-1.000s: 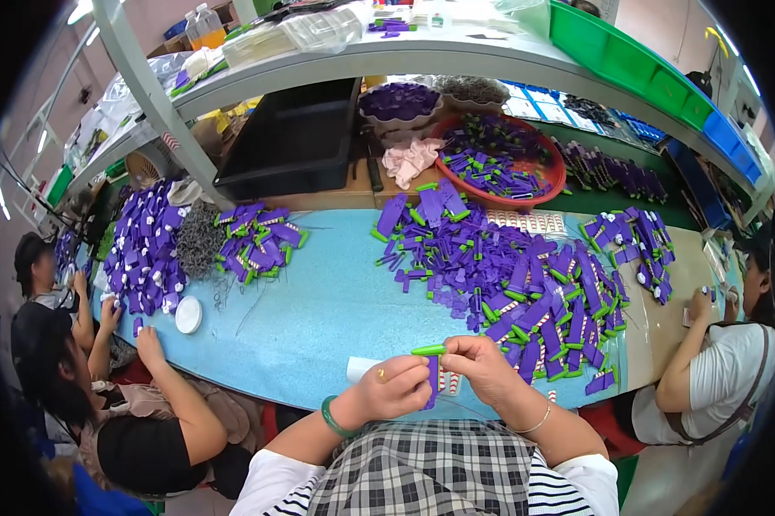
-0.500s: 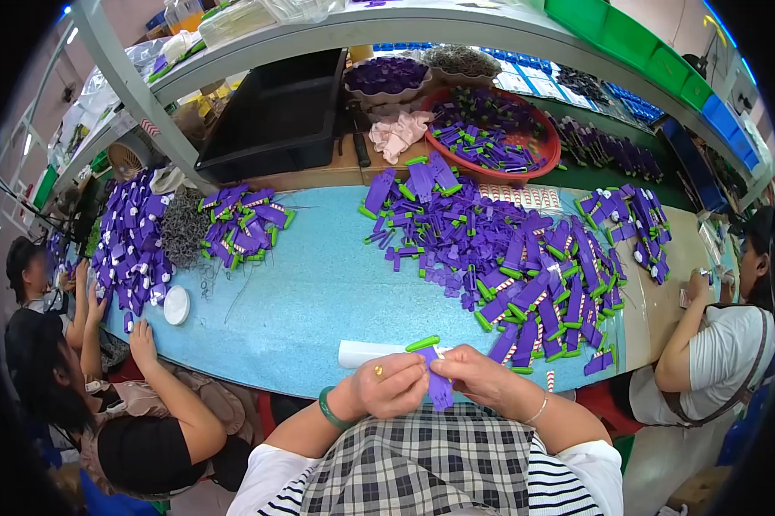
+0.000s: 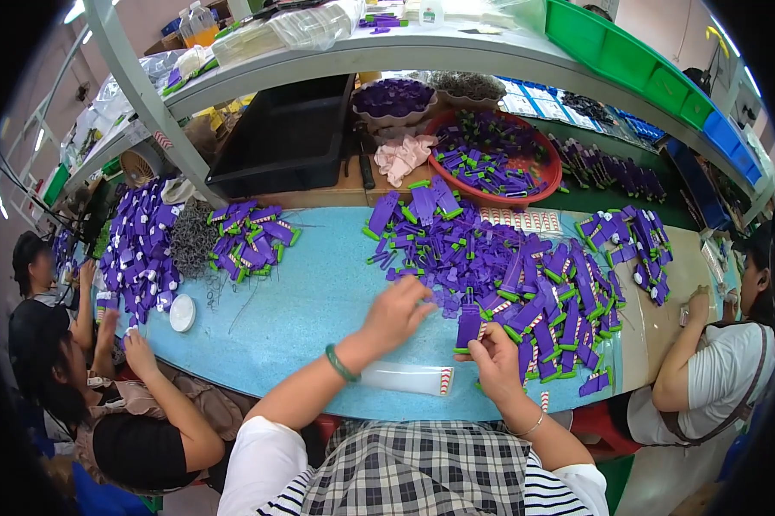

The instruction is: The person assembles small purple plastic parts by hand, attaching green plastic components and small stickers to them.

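My right hand is closed on a flat purple plastic piece with a green edge, held at the near left of a large heap. A red-and-white striped strip shows beside its thumb. Reaching forward over the blue table, my left hand has its fingers bent and apart, with nothing visible in them. Its fingertips are near a pile of small loose purple parts. Purple-and-green pieces with striped strips fill the heap to the right. Below my hands lies a white strip of backing with striped stickers at its right end.
A red basket of purple-green parts and a black tray stand at the back, under a shelf. Tangled wire and a white round lid lie left. Co-workers sit at both sides; one's hand is at the left.
My hands have parted from in front of my body. The left reached forward to the small parts; the right carried the purple piece forward and right. The white backing strip is now uncovered.
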{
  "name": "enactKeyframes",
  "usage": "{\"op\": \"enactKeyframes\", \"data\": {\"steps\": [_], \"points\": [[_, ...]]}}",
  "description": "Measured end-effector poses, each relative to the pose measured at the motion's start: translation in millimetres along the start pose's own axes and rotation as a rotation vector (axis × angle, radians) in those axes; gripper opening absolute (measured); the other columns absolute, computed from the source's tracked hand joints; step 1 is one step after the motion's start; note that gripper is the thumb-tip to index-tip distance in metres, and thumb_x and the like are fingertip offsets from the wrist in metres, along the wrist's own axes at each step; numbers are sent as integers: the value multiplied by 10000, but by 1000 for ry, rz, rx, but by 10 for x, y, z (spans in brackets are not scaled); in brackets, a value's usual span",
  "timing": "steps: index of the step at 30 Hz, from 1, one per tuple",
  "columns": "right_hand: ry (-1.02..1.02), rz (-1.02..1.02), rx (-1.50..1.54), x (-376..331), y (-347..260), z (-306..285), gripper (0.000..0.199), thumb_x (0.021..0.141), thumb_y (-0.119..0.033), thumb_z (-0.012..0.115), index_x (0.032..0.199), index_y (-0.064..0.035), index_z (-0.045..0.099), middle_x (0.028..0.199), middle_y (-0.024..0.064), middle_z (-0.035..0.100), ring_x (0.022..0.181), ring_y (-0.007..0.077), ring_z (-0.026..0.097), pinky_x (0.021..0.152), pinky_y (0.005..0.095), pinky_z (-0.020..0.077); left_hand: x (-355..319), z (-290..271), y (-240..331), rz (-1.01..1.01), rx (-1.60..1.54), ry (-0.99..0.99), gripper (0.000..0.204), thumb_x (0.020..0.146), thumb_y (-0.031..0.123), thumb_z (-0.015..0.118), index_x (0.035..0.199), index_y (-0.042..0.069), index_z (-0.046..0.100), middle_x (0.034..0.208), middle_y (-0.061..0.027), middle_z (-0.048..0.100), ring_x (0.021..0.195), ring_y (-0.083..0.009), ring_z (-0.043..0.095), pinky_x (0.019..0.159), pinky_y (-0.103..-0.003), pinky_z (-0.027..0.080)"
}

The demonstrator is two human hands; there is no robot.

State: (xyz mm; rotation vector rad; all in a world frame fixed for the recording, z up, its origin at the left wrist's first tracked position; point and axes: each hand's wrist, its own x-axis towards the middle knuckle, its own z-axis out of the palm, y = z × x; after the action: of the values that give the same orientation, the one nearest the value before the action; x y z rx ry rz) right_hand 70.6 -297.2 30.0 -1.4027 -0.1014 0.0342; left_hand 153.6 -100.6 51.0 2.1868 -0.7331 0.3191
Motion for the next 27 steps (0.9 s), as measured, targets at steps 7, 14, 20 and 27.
{"op": "enactKeyframes", "data": {"steps": [7, 14, 20, 27], "points": [[-101, -57, -175, -27, -277, 3, 371, 809, 95, 521, 1165, 1, 560, 953, 51, 464, 854, 114, 528, 713, 255, 573, 212, -13, -453, 128, 435, 28, 167, 720, 33, 662, 869, 36, 587, 854, -97, 534, 814, -265, 561, 649, -344, 502], [15, -179, -233, 38, -278, 63, 409, 772, 108, 603, 1148, -54, 603, 933, 48, 487, 770, 100, 523, 666, 241, 565, -292, -106, 212, -557, -1082, 47, 143, 848, -17, 585, 991, -18, 590, 913, -83, 643, 801, -135, 622, 727, -285, 540], [-1, -418, -552, 3, -289, 182, 430, 693, 73, 689, 1073, -130, 672, 719, 21, 485, 627, 113, 481, 542, 238, 406, -636, -78, 432, -546, -1112, 199, 190, 863, -35, 564, 1052, -17, 576, 966, -99, 639, 879, -174, 634, 793, -320, 544], [-315, -194, -658, 22, -537, -32, 421, 689, 20, 684, 1066, -165, 686, 650, 52, 468, 589, 170, 468, 548, 292, 390, -895, -53, 382, -727, -1193, 25, 181, 853, -15, 590, 1033, -36, 594, 951, -121, 649, 844, -163, 643, 776, -297, 551]]}}
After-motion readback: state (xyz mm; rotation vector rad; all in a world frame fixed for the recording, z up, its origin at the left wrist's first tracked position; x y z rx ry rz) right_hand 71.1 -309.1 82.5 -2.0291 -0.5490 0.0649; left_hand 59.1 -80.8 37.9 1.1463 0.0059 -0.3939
